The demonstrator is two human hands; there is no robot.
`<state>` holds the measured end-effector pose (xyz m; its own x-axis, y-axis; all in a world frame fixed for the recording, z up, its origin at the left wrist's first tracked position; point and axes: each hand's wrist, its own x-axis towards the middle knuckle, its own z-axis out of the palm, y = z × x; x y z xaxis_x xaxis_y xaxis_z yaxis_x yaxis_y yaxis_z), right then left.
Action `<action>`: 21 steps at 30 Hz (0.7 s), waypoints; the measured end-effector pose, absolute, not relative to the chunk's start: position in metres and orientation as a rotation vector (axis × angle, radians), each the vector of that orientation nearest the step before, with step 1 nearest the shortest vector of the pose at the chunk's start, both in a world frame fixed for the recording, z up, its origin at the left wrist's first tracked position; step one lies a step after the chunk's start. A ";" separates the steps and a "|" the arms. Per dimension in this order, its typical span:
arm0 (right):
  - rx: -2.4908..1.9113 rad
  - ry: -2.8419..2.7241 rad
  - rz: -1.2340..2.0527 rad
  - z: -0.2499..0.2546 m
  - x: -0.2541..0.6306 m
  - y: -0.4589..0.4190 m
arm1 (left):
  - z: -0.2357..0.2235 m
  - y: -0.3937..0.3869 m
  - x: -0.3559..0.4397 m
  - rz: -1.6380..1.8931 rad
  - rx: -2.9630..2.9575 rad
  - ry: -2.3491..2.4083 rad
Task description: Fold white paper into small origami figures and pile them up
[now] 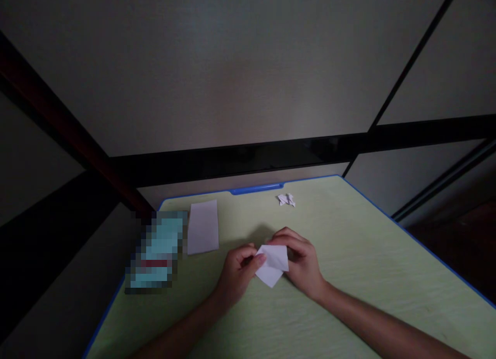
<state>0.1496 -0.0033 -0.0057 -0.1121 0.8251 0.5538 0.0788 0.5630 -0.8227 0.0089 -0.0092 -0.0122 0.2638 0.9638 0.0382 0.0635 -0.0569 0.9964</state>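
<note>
A small folded piece of white paper [272,266] is held between both hands just above the table, one corner pointing down toward me. My left hand [238,270] pinches its left edge, thumb on top and curled fingers beneath. Around the right and far side, my right hand [302,258] is closed on the paper, with some fingertips hidden behind it. Beyond the hands, near the table's far edge, lies a small folded white paper shape [286,199]. A flat stack or sheet of white paper [203,227] rests to the left of my hands.
The light green table [372,276] has a blue rim and a blue strip [257,188] at its far edge. A pixel-blurred teal item [158,250] lies along the left side. Pale panels [232,80] with a black band stand right behind the table.
</note>
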 end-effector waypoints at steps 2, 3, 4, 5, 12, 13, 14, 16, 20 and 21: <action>-0.775 -1.608 0.738 -0.004 0.150 -0.004 | -0.011 -0.009 0.009 1.000 1.449 1.032; -0.771 -1.616 0.737 -0.004 0.150 -0.004 | -0.011 -0.009 0.009 0.994 1.468 1.033; -0.768 -1.615 0.736 -0.003 0.149 -0.004 | -0.011 -0.009 0.009 0.991 1.489 1.036; -0.769 -1.611 0.735 -0.003 0.149 -0.005 | -0.010 -0.009 0.009 0.990 1.508 1.040; -0.792 -1.593 0.693 -0.003 0.149 -0.008 | -0.008 -0.010 0.010 0.994 1.581 1.042; -0.798 -1.596 0.684 -0.003 0.149 -0.008 | -0.008 -0.011 0.010 0.991 1.584 1.042; -0.803 -1.600 0.674 -0.003 0.149 -0.009 | -0.007 -0.011 0.010 0.990 1.589 1.042; -0.809 -1.612 0.650 -0.003 0.148 -0.010 | -0.005 -0.011 0.010 0.992 1.597 1.042; -0.814 -1.637 0.575 -0.002 0.148 -0.012 | -0.003 -0.012 0.011 0.994 1.583 1.060; -0.817 -1.641 0.552 -0.002 0.148 -0.013 | -0.003 -0.012 0.011 0.995 1.579 1.065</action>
<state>0.1479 -0.0126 -0.0020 -0.0940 0.7606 0.6424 0.2174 0.6454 -0.7323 0.0112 -0.0121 -0.0028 0.2887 0.9510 0.1109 0.1754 -0.1664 0.9703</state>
